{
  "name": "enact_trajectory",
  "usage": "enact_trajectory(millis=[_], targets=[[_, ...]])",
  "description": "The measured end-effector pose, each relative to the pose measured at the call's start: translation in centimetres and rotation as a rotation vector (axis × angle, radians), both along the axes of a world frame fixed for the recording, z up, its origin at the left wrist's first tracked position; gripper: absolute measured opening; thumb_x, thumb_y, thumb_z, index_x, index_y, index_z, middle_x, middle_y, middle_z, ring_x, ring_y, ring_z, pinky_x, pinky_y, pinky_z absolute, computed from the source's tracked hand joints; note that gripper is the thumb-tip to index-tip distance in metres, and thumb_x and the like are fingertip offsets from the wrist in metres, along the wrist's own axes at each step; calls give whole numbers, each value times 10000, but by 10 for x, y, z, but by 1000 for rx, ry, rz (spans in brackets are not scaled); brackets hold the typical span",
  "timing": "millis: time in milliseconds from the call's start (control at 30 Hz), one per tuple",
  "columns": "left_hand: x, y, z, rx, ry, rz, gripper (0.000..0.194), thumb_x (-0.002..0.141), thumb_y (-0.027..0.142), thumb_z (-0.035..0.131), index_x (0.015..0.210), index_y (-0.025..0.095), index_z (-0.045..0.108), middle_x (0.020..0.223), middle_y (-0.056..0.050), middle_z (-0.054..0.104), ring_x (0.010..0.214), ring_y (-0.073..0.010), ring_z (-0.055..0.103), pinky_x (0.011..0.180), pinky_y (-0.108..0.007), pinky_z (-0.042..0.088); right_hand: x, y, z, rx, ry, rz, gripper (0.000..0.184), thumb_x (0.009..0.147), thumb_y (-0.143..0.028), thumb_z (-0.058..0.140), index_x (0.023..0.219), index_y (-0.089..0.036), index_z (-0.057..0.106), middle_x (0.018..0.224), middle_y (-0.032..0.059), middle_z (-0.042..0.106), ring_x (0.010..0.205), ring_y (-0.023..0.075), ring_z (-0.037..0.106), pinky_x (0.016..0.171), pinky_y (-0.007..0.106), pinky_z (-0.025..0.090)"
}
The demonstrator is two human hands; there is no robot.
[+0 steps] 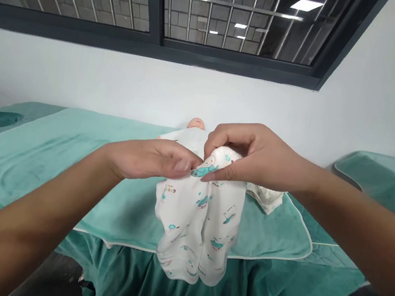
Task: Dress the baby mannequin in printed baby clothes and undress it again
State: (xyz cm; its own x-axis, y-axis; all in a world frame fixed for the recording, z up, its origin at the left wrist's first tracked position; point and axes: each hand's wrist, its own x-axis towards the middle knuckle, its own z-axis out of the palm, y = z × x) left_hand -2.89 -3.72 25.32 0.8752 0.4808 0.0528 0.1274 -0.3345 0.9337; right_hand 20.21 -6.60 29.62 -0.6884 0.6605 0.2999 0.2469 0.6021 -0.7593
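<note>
left hand (158,161): fingertips pressed on garment edge
right hand (242,157): fabric pinched, thumb against fingers
printed white baby garment (198,217): held up, draped over light-green blanket (116,195)

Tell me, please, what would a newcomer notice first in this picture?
Probably the white printed garment, held up in the centre between the left hand and right hand. Behind it, a doll lies on the pale green blanket, below a dark-framed window.

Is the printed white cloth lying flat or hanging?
Hanging: left hand and right hand hold the cloth near its top; the rest droops.
</note>
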Motion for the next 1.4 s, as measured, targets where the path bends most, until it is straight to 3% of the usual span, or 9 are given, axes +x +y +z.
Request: enact_trajectory(millis=[133,233,500,667,733,867,1067,1167,1400], targets=[[11,-8,-15,-138,-124,22,623,761,795,624,690,176,613,609,-15,514,545,-134,487,492,-265,422,-4,-8,4,11,15,39,236,712,-329,860,854,-212,712,871,-4,695,836,165,631,742,304,484],[11,-6,-15,-111,-82,37,518,771,680,710,731,171,618,645,-4,524,602,-129,501,552,-257,439,-2,-13,6,57,-124,24,186,748,-336,825,868,-226,737,856,-13,698,831,159,621,745,302,458],[-21,2,13,266,211,239,334,853,510,678,760,190,662,689,10,576,640,-114,504,590,-226,401,25,-3,-5,270,-541,-144,234,821,-466,757,808,-235,725,785,2,660,776,180,572,739,319,397],[-30,-1,15,572,359,445,336,851,557,656,799,229,704,850,0,665,777,-149,584,678,-242,426,49,8,-10,468,-564,-126,335,898,-514,652,736,-220,639,1048,81,692,969,247,581,828,366,399],[-30,0,13,658,393,499,354,869,568,624,794,229,692,869,-5,668,785,-156,590,702,-255,431,54,11,-11,407,-609,-187,335,928,-499,602,740,-221,616,1024,67,686,883,220,583,760,341,385],[-25,0,11,749,376,553,354,915,530,559,774,218,648,892,-9,675,829,-170,601,772,-285,442,52,12,-14,233,-719,-278,321,921,-449,590,701,-224,530,651,-28,536,589,133,420,618,299,277],[-15,-5,8,715,313,698,328,918,519,540,853,238,697,908,-6,712,852,-191,631,778,-300,460,42,14,-23,160,-691,-174,134,892,-351,589,840,-230,614,720,-29,551,632,132,436,612,288,278],[-12,-7,6,698,292,740,336,919,527,530,883,241,702,922,-6,723,853,-195,637,751,-293,459,44,17,-25,71,-644,-128,253,930,-444,560,845,-224,651,795,-2,607,699,149,489,635,290,321],[-17,-5,0,626,302,677,345,919,518,527,810,218,660,888,-12,702,783,-173,595,683,-267,410,58,20,-23,-136,-615,-228,484,851,-660,638,645,-223,597,651,-18,537,598,140,454,568,293,346]])
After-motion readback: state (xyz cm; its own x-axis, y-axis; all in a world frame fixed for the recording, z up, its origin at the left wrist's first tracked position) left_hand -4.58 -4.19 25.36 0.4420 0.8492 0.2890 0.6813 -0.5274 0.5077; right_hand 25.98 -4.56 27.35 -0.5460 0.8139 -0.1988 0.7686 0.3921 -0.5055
